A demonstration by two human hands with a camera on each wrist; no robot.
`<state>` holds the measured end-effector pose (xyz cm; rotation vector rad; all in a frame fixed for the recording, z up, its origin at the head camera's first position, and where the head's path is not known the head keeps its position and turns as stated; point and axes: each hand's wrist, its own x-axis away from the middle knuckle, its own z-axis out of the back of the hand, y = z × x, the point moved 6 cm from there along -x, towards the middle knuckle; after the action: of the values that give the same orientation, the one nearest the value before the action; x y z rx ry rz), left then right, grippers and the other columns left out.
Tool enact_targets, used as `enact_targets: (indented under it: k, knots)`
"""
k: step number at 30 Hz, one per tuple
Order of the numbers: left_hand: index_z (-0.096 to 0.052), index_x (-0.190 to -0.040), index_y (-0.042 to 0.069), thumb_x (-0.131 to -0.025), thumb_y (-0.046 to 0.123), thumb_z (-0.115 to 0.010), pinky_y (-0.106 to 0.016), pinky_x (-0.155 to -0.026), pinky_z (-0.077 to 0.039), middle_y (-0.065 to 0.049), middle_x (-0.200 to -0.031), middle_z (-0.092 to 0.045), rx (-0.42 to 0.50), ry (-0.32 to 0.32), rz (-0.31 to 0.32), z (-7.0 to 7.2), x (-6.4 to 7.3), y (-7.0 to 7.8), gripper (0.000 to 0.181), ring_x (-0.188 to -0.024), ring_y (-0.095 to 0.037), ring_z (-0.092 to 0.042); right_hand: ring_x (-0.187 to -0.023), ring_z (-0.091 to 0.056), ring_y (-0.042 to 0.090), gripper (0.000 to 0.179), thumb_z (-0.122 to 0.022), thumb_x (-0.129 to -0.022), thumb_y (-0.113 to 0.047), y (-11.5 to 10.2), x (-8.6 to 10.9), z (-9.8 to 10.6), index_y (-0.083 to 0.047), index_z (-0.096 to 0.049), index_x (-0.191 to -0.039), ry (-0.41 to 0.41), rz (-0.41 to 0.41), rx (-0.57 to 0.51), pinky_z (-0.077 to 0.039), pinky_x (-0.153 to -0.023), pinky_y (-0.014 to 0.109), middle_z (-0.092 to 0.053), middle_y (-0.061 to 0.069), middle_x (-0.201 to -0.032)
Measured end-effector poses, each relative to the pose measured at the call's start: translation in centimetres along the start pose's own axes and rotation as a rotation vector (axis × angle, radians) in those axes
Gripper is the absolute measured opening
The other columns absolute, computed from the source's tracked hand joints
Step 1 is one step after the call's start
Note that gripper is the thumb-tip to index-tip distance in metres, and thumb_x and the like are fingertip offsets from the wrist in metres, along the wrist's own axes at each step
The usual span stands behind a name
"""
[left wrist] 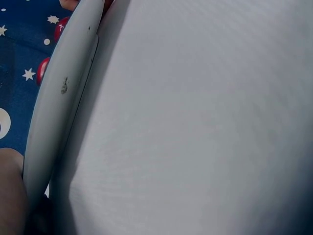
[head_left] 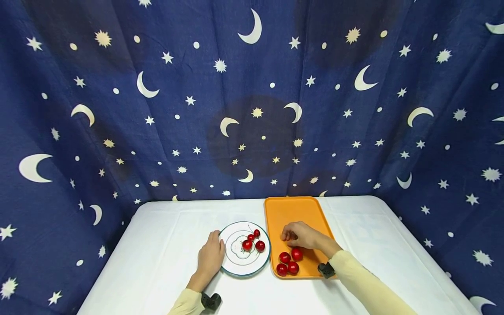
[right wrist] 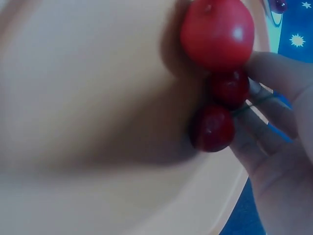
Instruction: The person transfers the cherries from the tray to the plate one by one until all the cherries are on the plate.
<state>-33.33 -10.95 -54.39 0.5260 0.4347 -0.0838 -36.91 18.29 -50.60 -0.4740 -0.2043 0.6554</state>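
On the white plate with a blue-green rim [head_left: 232, 262], red cherries [head_left: 257, 233] with a thin stem lie beside two larger round red fruits [head_left: 260, 246]. My left hand [head_left: 211, 255] holds the plate's left edge, thumb at the rim; in the left wrist view the plate [left wrist: 66, 98] shows from its side. Over the orange tray [head_left: 293, 210], my right hand [head_left: 302, 235] reaches down with bent fingers. They pinch two dark red cherries [right wrist: 213, 128] joined to a green stem, as the right wrist view shows. A bigger round red fruit [right wrist: 217, 34] sits right against these cherries.
Several round red fruits [head_left: 293, 267] are grouped at the tray's near end, just below my right hand. Plate and tray stand side by side on a white-covered table [head_left: 157, 245]. A dark blue curtain [head_left: 189, 131] with moons and stars hangs behind and at the sides.
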Motion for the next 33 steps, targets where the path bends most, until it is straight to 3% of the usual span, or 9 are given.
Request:
enact_targets:
  k: [7,12,22,33]
  knots:
    - [-0.062,-0.12,-0.003,-0.097,0.01,-0.061,-0.049,-0.062,-0.056,-0.018,-0.109,-0.067,0.001,0.004,0.005,0.1,0.2,-0.1,0.026,-0.072,-0.037,-0.071,-0.073,-0.055,0.0,0.005,-0.074,-0.092,-0.007,0.3,-0.1,0.3,-0.009,-0.072,-0.095,0.041,0.0,-0.043,-0.053,-0.071,0.018,-0.07,-0.003,-0.084]
    - [-0.062,-0.119,-0.003,-0.097,0.01,-0.061,-0.048,-0.062,-0.057,-0.018,-0.108,-0.067,0.008,0.002,0.01,-0.1,0.2,0.0,0.025,-0.073,-0.035,-0.071,-0.071,-0.056,0.0,0.006,-0.076,-0.091,-0.01,0.4,-0.3,1.0,-0.007,-0.072,-0.094,0.132,-0.001,-0.046,-0.053,-0.068,0.017,-0.07,-0.004,-0.082]
    - [-0.062,-0.121,-0.003,-0.098,0.011,-0.06,-0.048,-0.063,-0.057,-0.018,-0.109,-0.067,0.016,-0.011,0.01,-0.3,0.1,-0.1,0.026,-0.074,-0.036,-0.072,-0.072,-0.06,0.0,0.006,-0.078,-0.089,-0.009,-1.0,-0.8,1.9,-0.008,-0.072,-0.091,0.322,0.086,0.032,-0.059,-0.07,0.026,-0.07,-0.004,-0.081]
    - [-0.062,-0.12,-0.003,-0.098,0.011,-0.06,-0.048,-0.063,-0.057,-0.018,-0.109,-0.068,0.011,-0.011,0.005,-0.4,0.2,-0.2,0.026,-0.075,-0.036,-0.072,-0.077,-0.06,0.005,0.01,-0.076,-0.091,-0.008,-3.3,-3.4,1.8,-0.008,-0.072,-0.099,0.339,-0.027,0.015,-0.06,-0.075,0.028,-0.07,-0.002,-0.087]
